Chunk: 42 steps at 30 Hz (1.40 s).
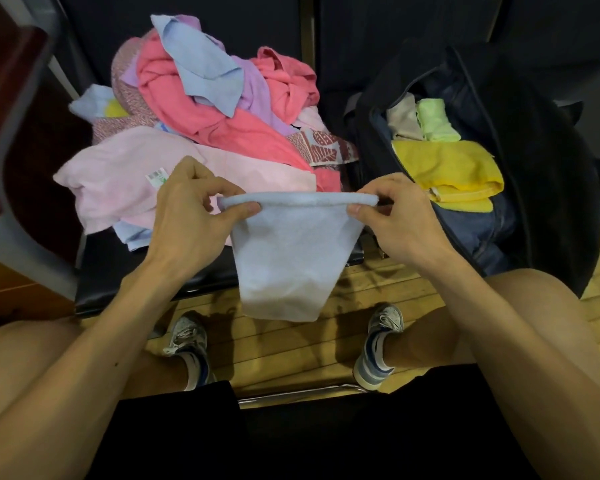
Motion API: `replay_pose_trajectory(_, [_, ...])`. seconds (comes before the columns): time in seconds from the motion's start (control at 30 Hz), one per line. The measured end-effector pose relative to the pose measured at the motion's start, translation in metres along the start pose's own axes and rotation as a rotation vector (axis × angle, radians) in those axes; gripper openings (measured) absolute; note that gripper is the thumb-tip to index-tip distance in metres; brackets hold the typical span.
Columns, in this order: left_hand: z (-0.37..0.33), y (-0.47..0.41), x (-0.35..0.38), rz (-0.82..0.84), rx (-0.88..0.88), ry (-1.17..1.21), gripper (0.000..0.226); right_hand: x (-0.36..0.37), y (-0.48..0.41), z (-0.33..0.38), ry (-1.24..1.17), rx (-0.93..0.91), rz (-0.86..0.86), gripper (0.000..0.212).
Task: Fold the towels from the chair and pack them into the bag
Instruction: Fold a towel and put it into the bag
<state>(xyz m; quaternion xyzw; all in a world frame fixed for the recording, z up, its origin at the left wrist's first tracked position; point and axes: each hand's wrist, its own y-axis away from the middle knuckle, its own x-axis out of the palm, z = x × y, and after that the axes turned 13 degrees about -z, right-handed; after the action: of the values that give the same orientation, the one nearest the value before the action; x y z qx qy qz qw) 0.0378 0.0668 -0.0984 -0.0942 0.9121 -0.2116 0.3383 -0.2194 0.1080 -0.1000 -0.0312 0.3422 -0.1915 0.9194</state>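
Towel (284, 258) hangs pinched between both hands (194, 209).

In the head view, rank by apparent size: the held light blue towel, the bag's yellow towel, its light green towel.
1. light blue towel, helped by being nearest the camera
2. yellow towel
3. light green towel

A matt, nubby terry-cloth towel (284, 258) hung above a glossy black leather-look chair seat (146, 275) and a worn wooden plank floor (291, 344).
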Motion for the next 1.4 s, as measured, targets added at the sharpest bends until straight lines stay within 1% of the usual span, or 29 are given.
replay_pose_trajectory(0.07, [0.001,-0.001,-0.001,0.044,0.004,0.061,0.016,-0.003,-0.001,-0.002,-0.111,0.079,0.08,0.006])
replay_pose_trajectory(0.1, [0.001,-0.001,-0.002,0.075,0.004,0.131,0.015,-0.005,-0.002,-0.002,-0.173,0.12,0.122,0.007])
replay_pose_trajectory(0.17, [-0.005,0.002,-0.004,0.132,-0.032,0.319,0.018,-0.006,-0.001,0.0,-0.35,0.228,0.209,0.016])
replay_pose_trajectory(0.23, [-0.014,0.005,-0.006,0.115,-0.045,0.445,0.027,-0.004,0.002,0.004,-0.575,0.329,0.288,0.026])
replay_pose_trajectory(0.3, [-0.023,0.005,-0.007,0.064,-0.044,0.528,0.02,-0.001,0.007,0.011,-0.761,0.405,0.32,0.032])
replay_pose_trajectory(0.37, [-0.029,0.004,-0.008,0.017,-0.086,0.587,0.014,0.005,0.012,0.015,-0.904,0.477,0.377,0.041])
replay_pose_trajectory(0.43, [-0.032,0.001,-0.009,-0.003,-0.15,0.653,0.013,0.014,0.02,0.017,-0.927,0.518,0.507,0.048])
replay_pose_trajectory(0.5, [-0.034,0.0,-0.01,-0.012,-0.198,0.701,0.012,0.027,0.029,0.016,-0.827,0.51,0.658,0.046])
replay_pose_trajectory(0.57, [-0.034,-0.001,-0.011,-0.017,-0.242,0.738,0.012,0.041,0.038,0.014,-0.716,0.489,0.723,0.042])
replay_pose_trajectory(0.67, [-0.029,-0.003,-0.014,-0.04,-0.33,0.787,0.014,0.053,0.046,0.015,-0.672,0.514,0.692,0.04])
replay_pose_trajectory(0.8, [-0.014,-0.012,-0.019,-0.124,-0.394,0.741,0.013,0.055,0.044,0.018,-0.692,0.549,0.646,0.038])
replay_pose_trajectory(0.87, [-0.004,-0.019,-0.022,-0.194,-0.444,0.717,0.012,0.049,0.04,0.02,-0.793,0.594,0.639,0.037])
replay_pose_trajectory(0.93, [0.008,-0.025,-0.023,-0.246,-0.526,0.688,0.013,0.04,0.036,0.024,-0.954,0.633,0.665,0.035])
replay_pose_trajectory(1.0, [0.017,-0.027,-0.022,-0.271,-0.606,0.636,0.016,0.031,0.035,0.031,-1.081,0.653,0.685,0.036])
replay_pose_trajectory(1.03, [0.019,-0.027,-0.019,-0.267,-0.636,0.62,0.017,0.026,0.036,0.033,-1.101,0.65,0.681,0.034])
replay_pose_trajectory(1.1, [0.018,-0.024,-0.011,-0.225,-0.688,0.614,0.018,0.019,0.038,0.038,-1.106,0.652,0.629,0.025])
replay_pose_trajectory(1.17, [0.014,-0.02,-0.002,-0.133,-0.822,0.647,0.021,0.013,0.04,0.042,-1.146,0.676,0.544,0.023])
replay_pose_trajectory(1.2, [0.012,-0.017,0.002,-0.068,-0.925,0.705,0.027,0.01,0.04,0.044,-1.168,0.691,0.501,0.023])
replay_pose_trajectory(1.27, [0.007,-0.013,0.007,0.059,-1.111,0.837,0.051,0.005,0.04,0.045,-1.193,0.714,0.438,0.029])
replay_pose_trajectory(1.33, [0.0,-0.008,0.011,0.111,-1.187,0.959,0.065,0.001,0.037,0.044,-1.197,0.732,0.408,0.039])
replay_pose_trajectory(1.4, [-0.008,-0.001,0.016,0.174,-1.216,1.067,0.076,-0.002,0.032,0.043,-1.218,0.751,0.389,0.042])
